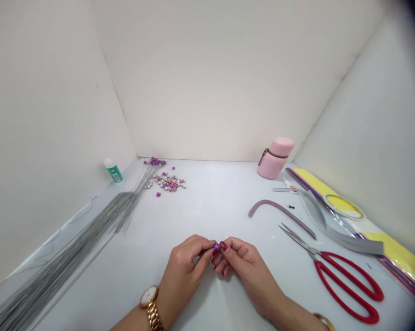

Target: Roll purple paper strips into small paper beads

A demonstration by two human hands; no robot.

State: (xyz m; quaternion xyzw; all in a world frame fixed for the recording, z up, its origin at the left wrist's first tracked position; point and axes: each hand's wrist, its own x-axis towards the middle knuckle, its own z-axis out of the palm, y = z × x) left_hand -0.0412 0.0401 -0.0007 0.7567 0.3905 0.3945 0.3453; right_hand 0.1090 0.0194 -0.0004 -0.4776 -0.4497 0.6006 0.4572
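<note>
1. A bundle of thin grey wires [72, 257] is lying along the left side of the white table [210, 207], with its far ends fanning toward the back corner. A small glue bottle with a green label [113, 171] is standing just beyond it, against the white wall.
2. A cluster of purple stars [154, 161] is sitting at the far tips of some wires. Just right of it, a heap of small pink, purple and silver stars [168, 182] is lying loose on the table.
3. The left hand [181, 276], wearing a gold wristwatch [149, 303], is hovering above the table at front centre. Its thumb and forefinger are pressing together and pinching a small purple star [216, 247].
4. The star is sitting between both hands, clear of the table. The right hand [245, 271] is meeting it from the other side, its red-nailed fingertips [223, 246] bent inward and pressing on it. The exact grip is partly hidden.
5. A pink flask [275, 158] is standing at the back. A curved mauve paper strip [279, 211] is lying in front of it.
6. Red-handled scissors [345, 285] are lying at the right, closed. A grey paper strip [352, 241], a tape roll [343, 207] and yellow sheets [396, 250] are lying beyond them.
</note>
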